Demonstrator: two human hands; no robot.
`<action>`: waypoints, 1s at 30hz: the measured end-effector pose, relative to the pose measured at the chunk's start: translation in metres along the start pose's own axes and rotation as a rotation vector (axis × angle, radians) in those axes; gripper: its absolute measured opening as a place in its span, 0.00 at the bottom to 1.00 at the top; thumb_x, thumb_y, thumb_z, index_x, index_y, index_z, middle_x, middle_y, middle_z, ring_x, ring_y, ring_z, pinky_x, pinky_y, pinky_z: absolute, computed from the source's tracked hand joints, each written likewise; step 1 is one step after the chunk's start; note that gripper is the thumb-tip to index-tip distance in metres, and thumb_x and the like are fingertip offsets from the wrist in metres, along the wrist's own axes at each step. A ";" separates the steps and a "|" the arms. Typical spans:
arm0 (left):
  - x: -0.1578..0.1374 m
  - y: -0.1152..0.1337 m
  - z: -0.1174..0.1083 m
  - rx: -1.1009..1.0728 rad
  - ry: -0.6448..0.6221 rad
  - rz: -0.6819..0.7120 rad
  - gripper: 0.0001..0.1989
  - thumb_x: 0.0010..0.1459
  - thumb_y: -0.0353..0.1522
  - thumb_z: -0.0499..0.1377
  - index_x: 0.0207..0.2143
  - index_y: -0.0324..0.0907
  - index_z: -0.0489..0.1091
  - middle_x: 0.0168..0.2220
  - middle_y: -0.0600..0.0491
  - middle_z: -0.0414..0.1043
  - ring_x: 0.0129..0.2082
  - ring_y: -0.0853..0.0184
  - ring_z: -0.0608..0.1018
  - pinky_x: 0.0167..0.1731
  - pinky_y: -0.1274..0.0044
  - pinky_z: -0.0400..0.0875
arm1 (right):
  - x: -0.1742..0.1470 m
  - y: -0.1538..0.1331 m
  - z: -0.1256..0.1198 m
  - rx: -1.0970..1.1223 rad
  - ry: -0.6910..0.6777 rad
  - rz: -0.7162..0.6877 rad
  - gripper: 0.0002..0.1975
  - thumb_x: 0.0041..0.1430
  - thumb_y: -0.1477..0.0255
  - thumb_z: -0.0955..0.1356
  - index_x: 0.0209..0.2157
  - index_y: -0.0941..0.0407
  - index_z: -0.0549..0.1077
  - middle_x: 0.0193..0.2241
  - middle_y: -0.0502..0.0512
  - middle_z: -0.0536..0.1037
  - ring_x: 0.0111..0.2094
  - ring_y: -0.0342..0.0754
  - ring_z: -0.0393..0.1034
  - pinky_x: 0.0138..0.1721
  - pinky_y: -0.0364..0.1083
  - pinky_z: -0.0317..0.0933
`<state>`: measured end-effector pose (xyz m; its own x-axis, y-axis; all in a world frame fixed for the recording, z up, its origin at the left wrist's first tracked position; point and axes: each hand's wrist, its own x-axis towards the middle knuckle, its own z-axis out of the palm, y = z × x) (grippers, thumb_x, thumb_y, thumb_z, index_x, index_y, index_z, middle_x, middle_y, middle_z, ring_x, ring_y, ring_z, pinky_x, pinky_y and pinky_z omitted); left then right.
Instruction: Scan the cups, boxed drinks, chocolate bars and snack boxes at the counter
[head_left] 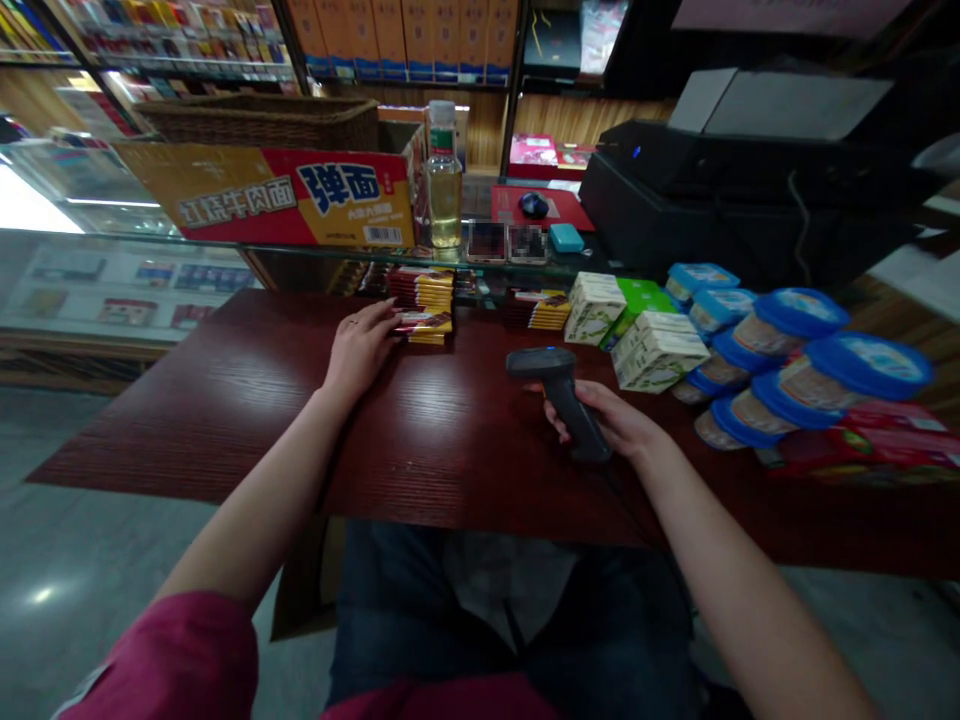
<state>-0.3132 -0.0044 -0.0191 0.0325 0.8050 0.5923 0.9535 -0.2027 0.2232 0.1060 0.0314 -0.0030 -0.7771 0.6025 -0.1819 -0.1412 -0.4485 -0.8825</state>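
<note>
My left hand [363, 345] rests on the dark wooden counter, its fingers stretched out against the left end of several stacked chocolate bars [429, 322] in yellow and dark red wrappers. In my right hand [616, 418] is a black barcode scanner [574, 405], gripped round the handle and held above the counter. Its head points left, and a small blue light shows on top. A thin cable trails from the handle toward me. A second, smaller pile of similar bars [549, 310] lies just beyond the scanner.
Green and white cartons [656, 350] and stacked blue-lidded tubs [810, 370] stand on the right. Along the back are a noodle carton [300, 200], a bottle [444, 190], a mouse [533, 205] and black machines [675, 200]. The counter's front edge [480, 520] runs above my lap.
</note>
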 end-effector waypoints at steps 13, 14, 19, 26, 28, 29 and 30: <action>-0.003 0.096 0.024 -0.698 -0.110 -0.456 0.18 0.61 0.46 0.64 0.42 0.42 0.84 0.36 0.51 0.85 0.34 0.61 0.84 0.34 0.75 0.77 | -0.002 0.000 0.019 -0.073 -0.011 -0.077 0.34 0.46 0.53 0.81 0.48 0.61 0.78 0.30 0.57 0.81 0.24 0.47 0.74 0.24 0.44 0.73; -0.004 0.097 0.028 -0.740 -0.137 -0.481 0.19 0.60 0.47 0.65 0.41 0.42 0.84 0.34 0.50 0.85 0.32 0.62 0.83 0.32 0.76 0.76 | -0.001 0.001 0.020 -0.079 -0.010 -0.070 0.34 0.46 0.52 0.81 0.48 0.61 0.78 0.30 0.57 0.81 0.24 0.47 0.74 0.24 0.45 0.73; -0.006 0.095 0.038 -0.837 -0.167 -0.537 0.20 0.58 0.48 0.66 0.41 0.41 0.84 0.34 0.49 0.85 0.29 0.63 0.83 0.29 0.76 0.75 | 0.004 0.005 0.020 -0.089 -0.026 -0.039 0.34 0.49 0.53 0.80 0.49 0.62 0.77 0.30 0.57 0.81 0.25 0.47 0.75 0.24 0.45 0.73; -0.005 0.097 0.036 -0.831 -0.177 -0.530 0.18 0.59 0.45 0.65 0.41 0.41 0.84 0.32 0.49 0.84 0.29 0.64 0.82 0.28 0.77 0.74 | 0.007 0.006 0.019 -0.111 -0.047 -0.031 0.32 0.52 0.53 0.79 0.50 0.62 0.77 0.31 0.58 0.81 0.26 0.47 0.75 0.25 0.44 0.72; -0.005 0.097 0.035 -0.823 -0.180 -0.525 0.17 0.60 0.44 0.65 0.42 0.41 0.84 0.32 0.49 0.84 0.28 0.65 0.82 0.28 0.77 0.73 | 0.007 0.006 0.018 -0.117 -0.047 -0.032 0.32 0.53 0.53 0.78 0.50 0.63 0.77 0.32 0.58 0.81 0.26 0.46 0.75 0.26 0.44 0.72; -0.005 0.097 0.035 -0.803 -0.178 -0.519 0.16 0.60 0.43 0.65 0.42 0.41 0.84 0.32 0.50 0.84 0.29 0.66 0.82 0.28 0.78 0.73 | 0.007 0.006 0.018 -0.117 -0.051 -0.031 0.33 0.53 0.53 0.78 0.50 0.63 0.78 0.32 0.58 0.81 0.26 0.47 0.75 0.26 0.44 0.72; -0.005 0.097 0.034 -0.774 -0.173 -0.511 0.16 0.60 0.42 0.64 0.41 0.42 0.84 0.31 0.51 0.84 0.29 0.66 0.82 0.28 0.78 0.72 | 0.007 0.006 0.018 -0.116 -0.058 -0.028 0.33 0.53 0.52 0.78 0.51 0.63 0.78 0.32 0.58 0.81 0.26 0.47 0.75 0.26 0.44 0.72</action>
<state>-0.2103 -0.0093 -0.0268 -0.2314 0.9577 0.1711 0.4018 -0.0660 0.9133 0.0886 0.0211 -0.0021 -0.8086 0.5728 -0.1342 -0.0939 -0.3509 -0.9317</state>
